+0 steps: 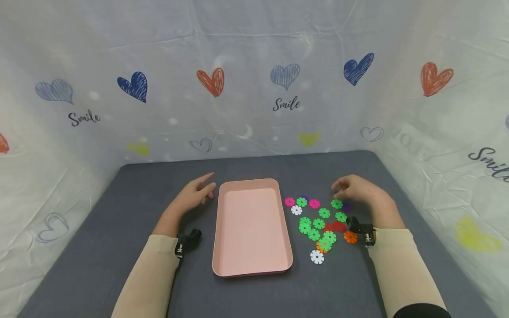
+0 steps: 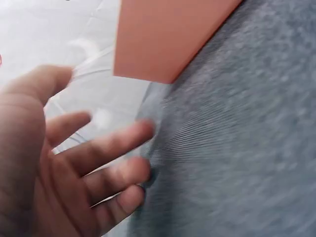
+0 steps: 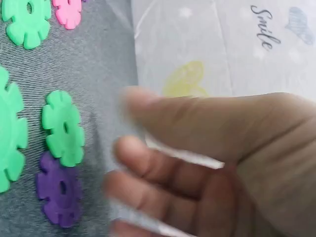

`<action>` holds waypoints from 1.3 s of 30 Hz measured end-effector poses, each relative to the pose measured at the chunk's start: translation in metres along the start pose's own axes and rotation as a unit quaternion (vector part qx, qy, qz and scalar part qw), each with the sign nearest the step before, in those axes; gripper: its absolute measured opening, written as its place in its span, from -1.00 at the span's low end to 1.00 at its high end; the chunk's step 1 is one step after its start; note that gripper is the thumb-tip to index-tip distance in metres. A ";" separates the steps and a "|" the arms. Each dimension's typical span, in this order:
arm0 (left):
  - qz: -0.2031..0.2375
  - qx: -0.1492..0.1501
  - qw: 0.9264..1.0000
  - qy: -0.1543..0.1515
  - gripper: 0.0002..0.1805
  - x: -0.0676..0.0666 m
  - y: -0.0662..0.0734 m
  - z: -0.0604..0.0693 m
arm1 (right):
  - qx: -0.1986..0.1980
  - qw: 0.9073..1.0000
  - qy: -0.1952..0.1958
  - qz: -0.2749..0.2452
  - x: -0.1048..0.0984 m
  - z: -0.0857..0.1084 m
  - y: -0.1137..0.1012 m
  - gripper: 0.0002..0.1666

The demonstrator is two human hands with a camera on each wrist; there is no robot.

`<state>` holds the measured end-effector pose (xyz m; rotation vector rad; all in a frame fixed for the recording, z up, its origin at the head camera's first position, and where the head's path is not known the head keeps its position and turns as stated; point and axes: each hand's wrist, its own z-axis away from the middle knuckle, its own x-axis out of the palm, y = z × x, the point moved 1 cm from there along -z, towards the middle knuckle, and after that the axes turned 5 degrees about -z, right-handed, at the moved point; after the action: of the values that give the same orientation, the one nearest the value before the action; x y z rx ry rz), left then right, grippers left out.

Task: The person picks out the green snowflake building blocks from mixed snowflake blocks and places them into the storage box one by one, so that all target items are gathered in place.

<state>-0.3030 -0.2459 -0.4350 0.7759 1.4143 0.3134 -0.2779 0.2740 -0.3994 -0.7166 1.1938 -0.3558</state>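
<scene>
Head view, tray (image 1: 252,227), right hand (image 1: 355,189) near discs (image 1: 320,225)

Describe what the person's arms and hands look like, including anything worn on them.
A long, plain cream cloth left sleeve and matching right sleeve reach the wrists. The left hand and right hand are ungloved. Each wrist bears a black band with white markings and a small black device.

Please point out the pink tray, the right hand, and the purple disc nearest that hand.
Pink tray (image 1: 252,227): head view, on its bare floor.
Right hand (image 1: 355,187): head view, on the back of the hand.
Purple disc (image 3: 53,195): right wrist view, on its face beside the centre hole.
</scene>
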 end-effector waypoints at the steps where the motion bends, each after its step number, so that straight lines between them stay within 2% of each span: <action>1: 0.021 0.004 1.000 -0.016 -0.25 0.003 -0.001 -0.001 | 0.009 1.000 -0.024 -0.013 0.002 0.000 0.002 -0.54; 3: 0.049 0.008 0.998 -0.040 -0.29 0.006 -0.002 -0.002 | 0.023 0.998 -0.054 -0.023 0.005 0.000 0.005 -0.63; 5: 0.065 0.008 0.996 -0.058 -0.31 0.009 -0.002 -0.002 | 0.027 0.998 -0.062 -0.012 0.009 -0.001 0.007 -0.74; 8: 0.077 0.007 0.994 -0.082 -0.33 0.011 0.000 -0.002 | 0.032 0.998 -0.048 0.009 0.011 -0.002 0.007 -0.90; 11: 0.086 0.016 0.991 -0.096 -0.34 0.014 0.003 -0.002 | 0.034 0.999 -0.021 0.022 0.009 -0.001 -0.002 -0.80; 15: 0.096 0.038 0.992 -0.079 -0.36 0.019 0.008 -0.006 | -0.002 1.000 0.026 -0.002 0.001 0.010 -0.038 -0.85; 19: 0.100 0.035 0.993 -0.046 -0.36 0.026 0.014 -0.009 | -0.048 0.994 0.039 -0.086 0.011 0.024 -0.092 -0.62; 23: 0.107 0.020 0.994 -0.033 -0.35 0.033 0.012 -0.008 | -0.050 0.982 0.022 -0.181 0.049 0.033 -0.139 -0.58; 26: 0.107 0.020 0.994 -0.025 -0.36 0.036 0.010 -0.006 | -0.067 0.976 0.004 -0.207 0.088 0.035 -0.163 -0.57; 30: 0.101 0.018 0.995 -0.012 -0.36 0.037 0.010 -0.004 | -0.127 0.975 -0.046 -0.177 0.144 0.036 -0.184 -0.63; 33: 0.095 0.017 0.995 -0.013 -0.37 0.039 0.010 -0.005 | -0.144 0.976 -0.084 -0.142 0.181 0.040 -0.191 -0.73; 36: 0.091 0.014 0.996 -0.012 -0.37 0.039 0.010 -0.005 | -0.143 0.980 -0.087 -0.104 0.208 0.041 -0.191 -0.80; 39: 0.092 0.009 0.996 -0.007 -0.37 0.038 0.010 -0.003 | -0.147 0.982 -0.080 -0.085 0.222 0.041 -0.189 -0.81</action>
<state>-0.2971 -0.2137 -0.4576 0.9246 1.3370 0.4365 -0.1408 0.0142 -0.4235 -1.0889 1.0457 -0.2586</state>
